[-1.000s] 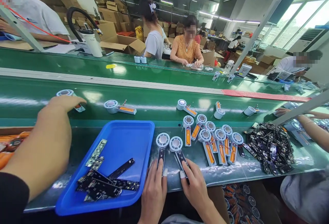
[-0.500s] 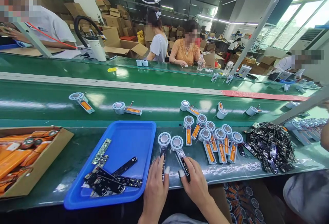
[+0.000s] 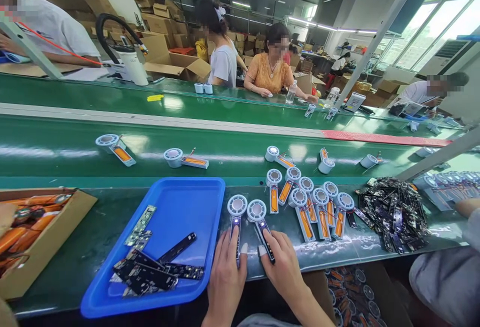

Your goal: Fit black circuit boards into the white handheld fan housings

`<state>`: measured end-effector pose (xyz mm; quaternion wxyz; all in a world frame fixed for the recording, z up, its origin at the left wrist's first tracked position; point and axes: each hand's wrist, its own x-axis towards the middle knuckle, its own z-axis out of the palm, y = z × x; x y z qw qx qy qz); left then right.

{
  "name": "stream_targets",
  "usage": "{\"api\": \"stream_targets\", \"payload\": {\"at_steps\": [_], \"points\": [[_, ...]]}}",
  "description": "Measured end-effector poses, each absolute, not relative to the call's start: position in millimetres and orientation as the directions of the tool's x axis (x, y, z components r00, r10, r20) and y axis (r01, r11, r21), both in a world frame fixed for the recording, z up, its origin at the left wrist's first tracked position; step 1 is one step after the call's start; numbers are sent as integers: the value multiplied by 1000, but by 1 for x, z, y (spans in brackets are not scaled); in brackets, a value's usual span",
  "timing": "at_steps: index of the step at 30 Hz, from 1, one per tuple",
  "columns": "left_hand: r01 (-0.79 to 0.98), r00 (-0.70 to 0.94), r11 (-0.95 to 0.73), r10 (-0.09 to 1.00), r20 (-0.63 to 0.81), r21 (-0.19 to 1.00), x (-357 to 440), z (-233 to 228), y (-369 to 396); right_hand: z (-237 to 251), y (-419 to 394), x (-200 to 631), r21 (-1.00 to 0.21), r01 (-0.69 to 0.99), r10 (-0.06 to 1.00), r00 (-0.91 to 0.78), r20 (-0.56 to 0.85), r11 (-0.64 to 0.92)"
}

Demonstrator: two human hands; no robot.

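Observation:
My left hand (image 3: 225,279) rests on the table edge with its fingers laid on the handle of a small fan unit (image 3: 236,214) with a round white head and a dark circuit board. My right hand (image 3: 283,269) presses the dark handle of a second fan unit (image 3: 260,218) just beside it. Both units lie flat, heads pointing away from me. A blue tray (image 3: 187,202) with several black circuit boards (image 3: 150,269) sits to the left of my hands.
Several fan units with orange batteries (image 3: 313,207) lie to the right, then a heap of dark circuit boards (image 3: 395,212). A cardboard box (image 3: 45,239) of orange parts stands far left. More units ride the green conveyor (image 3: 56,149). Other people work across the belt.
One second ago a neighbour's arm reached across the left to a unit on the belt; it has withdrawn, showing the cardboard box. My hands stayed on the two units.

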<state>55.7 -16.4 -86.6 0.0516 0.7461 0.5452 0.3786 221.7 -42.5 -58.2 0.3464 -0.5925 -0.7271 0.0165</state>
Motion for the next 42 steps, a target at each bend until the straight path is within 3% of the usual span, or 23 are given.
{"api": "stream_targets", "payload": {"at_steps": [12,22,32,42], "points": [[743,78,-400,849,523,537,57,-93,-10,-58,-33,222,-406,859,835,-43,548,311],[779,113,-409,837,535,475,56,-101,-6,-59,-28,227,-357,860,793,-85,603,363],[766,147,-414,857,494,491,52,-104,-7,-61,-26,228,-313,875,778,-107,618,369],[766,89,-400,842,533,504,58,-94,-8,-60,-30,224,-366,872,821,-68,567,325]]}}
